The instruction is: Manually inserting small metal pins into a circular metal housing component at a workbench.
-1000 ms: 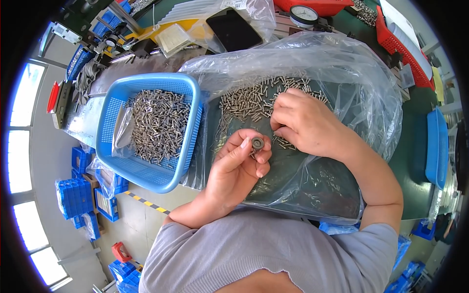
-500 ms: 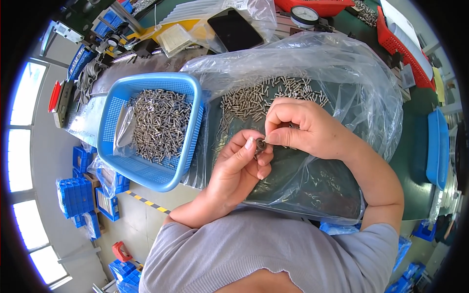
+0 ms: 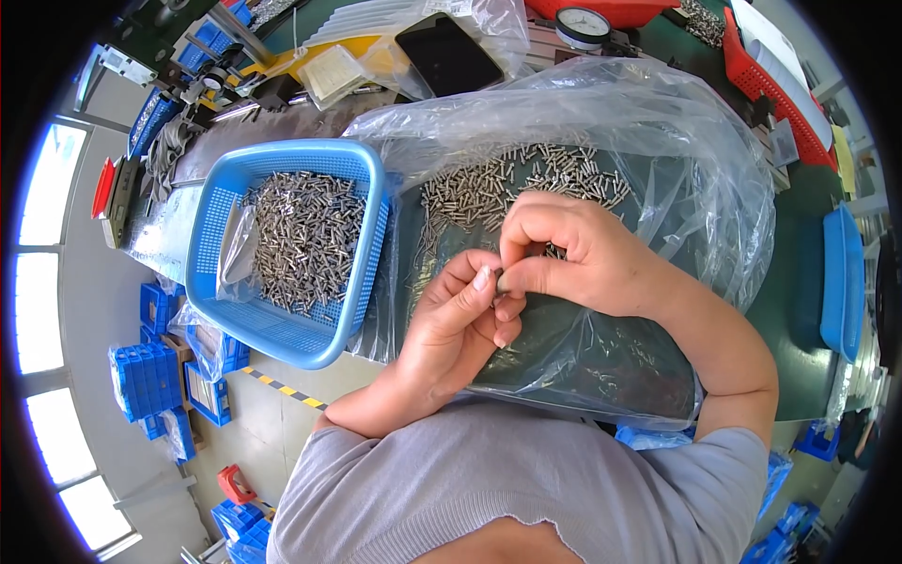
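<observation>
Over the bag-covered bench, my left hand point(image 3: 449, 324) pinches a small dark round metal part point(image 3: 499, 279) between thumb and fingers. My right hand point(image 3: 592, 258) meets it there, thumb and forefinger pressed together right at the part and covering most of it. Whatever the right fingertips hold is hidden. Just beyond my hands, many small metal pins point(image 3: 465, 195) lie loose on a clear plastic bag point(image 3: 695, 141). To the left stands a blue plastic basket point(image 3: 378, 235), with a heap of similar metal pins point(image 3: 305, 244) inside.
Behind the bag lie a black phone point(image 3: 449, 54) and a dial gauge point(image 3: 583, 26). A red basket point(image 3: 775, 99) stands at the far right, near a blue tray point(image 3: 843, 282). Metal fixtures point(image 3: 221, 75) occupy the back left. Blue crates point(image 3: 146, 381) are stacked on the floor.
My right fingertips have shifted slightly left and closed over the round part, whose open face showed before. My left hand stays almost in place.
</observation>
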Demonstrator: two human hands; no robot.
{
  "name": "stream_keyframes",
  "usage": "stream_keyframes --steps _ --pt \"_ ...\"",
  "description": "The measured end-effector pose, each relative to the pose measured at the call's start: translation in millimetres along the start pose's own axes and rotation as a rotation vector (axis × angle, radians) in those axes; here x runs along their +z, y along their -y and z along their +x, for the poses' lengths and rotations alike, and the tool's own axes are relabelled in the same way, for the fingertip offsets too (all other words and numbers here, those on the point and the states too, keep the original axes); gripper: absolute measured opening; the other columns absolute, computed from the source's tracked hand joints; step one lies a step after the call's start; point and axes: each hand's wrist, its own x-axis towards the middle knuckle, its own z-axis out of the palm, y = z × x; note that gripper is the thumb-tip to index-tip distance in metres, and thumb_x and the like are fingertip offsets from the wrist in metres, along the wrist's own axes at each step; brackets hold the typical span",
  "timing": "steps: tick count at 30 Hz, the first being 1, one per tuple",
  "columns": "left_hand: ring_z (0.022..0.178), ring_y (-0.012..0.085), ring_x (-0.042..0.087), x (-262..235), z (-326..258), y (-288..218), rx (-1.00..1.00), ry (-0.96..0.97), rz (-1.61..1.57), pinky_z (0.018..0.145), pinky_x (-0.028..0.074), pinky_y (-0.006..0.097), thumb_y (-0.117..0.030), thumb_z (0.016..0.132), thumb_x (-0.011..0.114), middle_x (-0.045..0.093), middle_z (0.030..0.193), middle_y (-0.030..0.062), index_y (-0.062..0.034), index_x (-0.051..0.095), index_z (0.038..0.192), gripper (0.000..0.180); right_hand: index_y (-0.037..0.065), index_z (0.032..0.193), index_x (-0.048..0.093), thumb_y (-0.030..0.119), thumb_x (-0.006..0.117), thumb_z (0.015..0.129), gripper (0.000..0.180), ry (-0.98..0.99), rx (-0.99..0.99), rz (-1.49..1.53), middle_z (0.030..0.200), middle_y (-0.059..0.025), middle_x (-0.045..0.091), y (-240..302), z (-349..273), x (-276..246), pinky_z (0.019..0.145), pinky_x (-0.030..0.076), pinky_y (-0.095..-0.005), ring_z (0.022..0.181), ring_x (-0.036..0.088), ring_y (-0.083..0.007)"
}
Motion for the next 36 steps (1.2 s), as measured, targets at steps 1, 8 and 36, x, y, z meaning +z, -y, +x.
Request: stream_keyframes --steps 1,8,36 --pt "0.074 0.0123 0.050 -1 0 0 -0.004 0.034 0.016 0.059 0.041 0.026 -0.021 0.094 0.057 0.058 0.089 0.0054 -0.0073 0.055 0.105 0.017 0.004 0.081 0.058 0.015 0.070 0.079 0.017 -0.038 -0.024 -0.007 0.084 -0.0046 0.055 0 0 1 0.074 0.044 -0.0303 0.083 0.055 -0.0187" --pt "0.072 0.0116 0.050 -3 0 -1 -0.057 0.083 -0.002 0.058 0.040 0.025 -0.025 0.093 0.058 0.057 0.087 0.0048 -0.0067 0.055 0.104 0.022 0.006 0.084 0.061 0.013 0.073 0.076 0.016 -0.065 -0.158 0.039 0.087 -0.0043 0.056 -4 0 4 0.077 0.044 -0.0308 0.087 0.055 -0.0186" --pt "0.080 0.0125 0.047 -2 1 1 0.036 0.032 -0.063 0.064 0.041 0.025 -0.020 0.095 0.053 0.055 0.099 0.0083 -0.0071 0.055 0.105 0.016 0.005 0.073 0.059 0.008 0.069 0.068 0.011 -0.023 -0.126 -0.596 0.076 -0.0073 0.053 -21 -4 -8 0.070 0.046 -0.0383 0.078 0.055 -0.0267"
